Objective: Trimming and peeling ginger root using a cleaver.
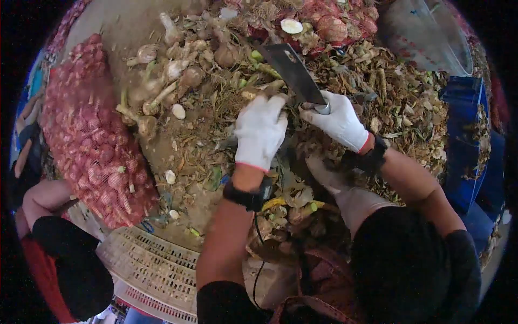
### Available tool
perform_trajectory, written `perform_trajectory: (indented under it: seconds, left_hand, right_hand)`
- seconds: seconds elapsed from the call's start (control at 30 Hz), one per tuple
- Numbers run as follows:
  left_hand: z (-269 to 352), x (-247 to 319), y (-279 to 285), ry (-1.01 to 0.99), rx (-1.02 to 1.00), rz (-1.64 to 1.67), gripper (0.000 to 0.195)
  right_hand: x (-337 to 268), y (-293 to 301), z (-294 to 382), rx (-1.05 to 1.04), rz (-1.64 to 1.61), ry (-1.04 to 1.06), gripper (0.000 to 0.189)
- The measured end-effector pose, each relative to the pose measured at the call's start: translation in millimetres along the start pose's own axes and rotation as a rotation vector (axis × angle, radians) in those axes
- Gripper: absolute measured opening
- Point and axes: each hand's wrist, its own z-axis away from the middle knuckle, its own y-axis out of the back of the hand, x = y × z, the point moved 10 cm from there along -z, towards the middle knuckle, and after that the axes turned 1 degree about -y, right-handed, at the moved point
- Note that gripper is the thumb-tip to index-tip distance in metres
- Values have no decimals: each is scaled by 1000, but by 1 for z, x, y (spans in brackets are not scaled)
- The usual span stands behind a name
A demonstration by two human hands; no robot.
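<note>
My right hand (336, 117), in a white knit glove, is closed round the handle of a cleaver (293, 71) with a wide dark blade. The blade points up and to the left, over the heap. Left of it, my gloved left hand (261, 131) has its fingers curled down at a garlic bulb (249, 94) with a stalk, partly hidden, so its hold is unclear. Whole garlic bulbs with stalks (190, 77) lie in a pile beyond my left hand. A pale cut piece (178, 111) rests on the dusty ground to the left.
A full red mesh sack of garlic (97, 137) lies at left, another (344, 24) at the top. Dry husks and trimmings (400, 101) heap at right beside a blue container (463, 133). A plastic crate (153, 263) stands lower left, near another person's arm (48, 194).
</note>
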Motion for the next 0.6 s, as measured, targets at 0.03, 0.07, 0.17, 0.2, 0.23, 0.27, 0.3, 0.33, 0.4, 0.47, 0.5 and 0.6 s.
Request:
perform_trajectory:
  seconds: [0.03, 0.07, 0.17, 0.2, 0.23, 0.27, 0.3, 0.33, 0.4, 0.47, 0.5, 0.6]
  left_hand:
    - [-11, -8, -9, 52, -55, -15, 33]
    - [-21, -17, -14, 51, -118, -240, 37]
    - [-31, -59, -22, 182, -290, -223, 45]
    - [-36, -63, -3, 168, -125, -90, 46]
    - [-34, -69, 3, 215, -86, 43, 46]
    - [-27, -81, 10, 345, 17, 456, 44]
    - [-20, -83, 11, 422, 123, 882, 42]
    - [-12, -79, 9, 480, 149, 1059, 43]
    - [-3, -56, 4, 510, 176, 1234, 44]
    - [6, -32, -9, 591, 192, 1648, 47]
    - [11, -23, -6, 592, 184, 1654, 47]
    - [16, -1, 12, 436, -8, 1306, 64]
  right_hand:
    - [-1, -1, -1, 1, -4, 2, 39]
    - [0, 1, 0, 7, 48, -18, 39]
    - [-2, 6, -1, 24, 13, -37, 39]
    - [-3, 7, -2, 20, 17, -48, 39]
    - [-9, 7, -4, 15, 37, -15, 39]
    - [-8, 6, -5, 10, 84, -54, 39]
    - [-17, 5, -6, 14, 48, 3, 39]
    - [-25, 4, -8, 26, 24, 49, 40]
    - [-40, 4, -9, 77, -2, 119, 41]
    - [-49, 1, -10, 65, -76, 148, 35]
    - [-56, 2, -9, 63, -132, 185, 33]
    - [-57, 17, -9, 132, -391, 169, 29]
